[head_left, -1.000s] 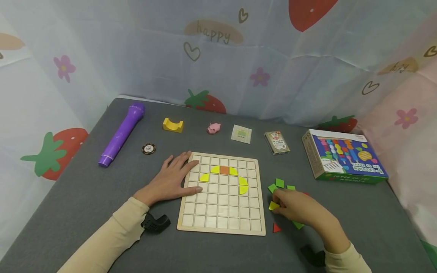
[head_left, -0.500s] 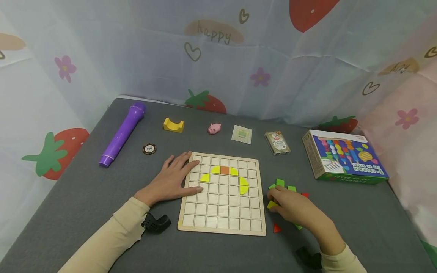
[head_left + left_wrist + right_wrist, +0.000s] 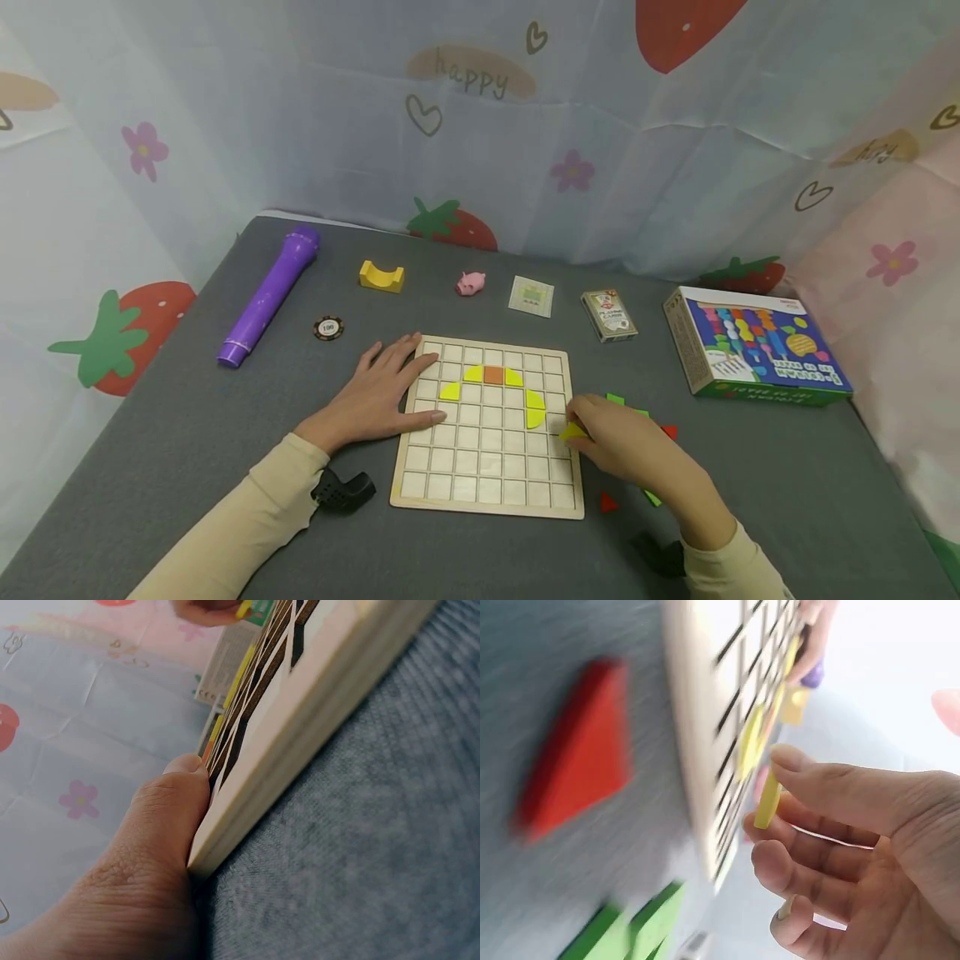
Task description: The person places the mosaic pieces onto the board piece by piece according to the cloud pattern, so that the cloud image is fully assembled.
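A square wooden grid board (image 3: 480, 462) lies on the dark table. In its upper half sit several yellow rounded tiles and one orange square tile (image 3: 493, 375). My left hand (image 3: 378, 392) rests on the board's left edge, fingers spread and straight; the left wrist view shows its thumb (image 3: 169, 802) along the rim. Over the board's right edge, my right hand (image 3: 618, 437) pinches a yellow tile (image 3: 769, 796) between thumb and forefinger, its other fingers loosely curled. A red triangle tile (image 3: 585, 750) and several green tiles (image 3: 656, 919) lie right of the board, partly hidden under the right arm.
Along the back stand a purple microphone (image 3: 270, 296), a yellow notched block (image 3: 381, 276), a pink pig figure (image 3: 470, 283), a small card (image 3: 532, 296), a playing card box (image 3: 608, 314) and a colourful game box (image 3: 757, 346). A poker chip (image 3: 327, 327) lies at left.
My right hand has picked the yellow tile from the loose tiles and moved left with it to the board's right edge. My left hand has stayed in place.
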{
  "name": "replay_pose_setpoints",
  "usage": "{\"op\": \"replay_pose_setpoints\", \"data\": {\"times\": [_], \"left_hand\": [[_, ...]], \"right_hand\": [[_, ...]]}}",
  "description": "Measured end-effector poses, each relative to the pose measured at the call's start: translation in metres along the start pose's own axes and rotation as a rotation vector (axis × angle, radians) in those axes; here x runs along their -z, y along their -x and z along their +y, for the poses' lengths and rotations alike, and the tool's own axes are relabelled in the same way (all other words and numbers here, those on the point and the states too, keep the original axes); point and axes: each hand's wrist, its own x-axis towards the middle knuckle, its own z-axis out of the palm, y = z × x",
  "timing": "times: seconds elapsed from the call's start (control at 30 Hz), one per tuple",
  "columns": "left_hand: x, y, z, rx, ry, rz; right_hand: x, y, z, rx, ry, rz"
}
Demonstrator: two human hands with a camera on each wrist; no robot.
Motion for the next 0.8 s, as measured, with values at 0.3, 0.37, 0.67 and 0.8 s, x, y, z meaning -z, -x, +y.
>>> {"op": "replay_pose_setpoints", "data": {"times": [0.3, 0.37, 0.67, 0.8], "left_hand": [[0.0, 0.0, 0.001, 0.003, -0.005, -0.026], [0.0, 0.0, 0.0, -0.001, -0.005, -0.036], [0.001, 0.0, -0.002, -0.024, -0.006, -0.047], [0.002, 0.0, -0.003, -0.037, -0.01, -0.047]], "right_hand": [[0.006, -0.035, -0.035, 0.106, 0.052, 0.016], [0.008, -0.042, -0.043, 0.126, 0.053, 0.01], [0.002, -0.08, -0.076, 0.206, 0.057, -0.053], [-0.006, -0.093, -0.085, 0.229, 0.044, -0.094]]}}
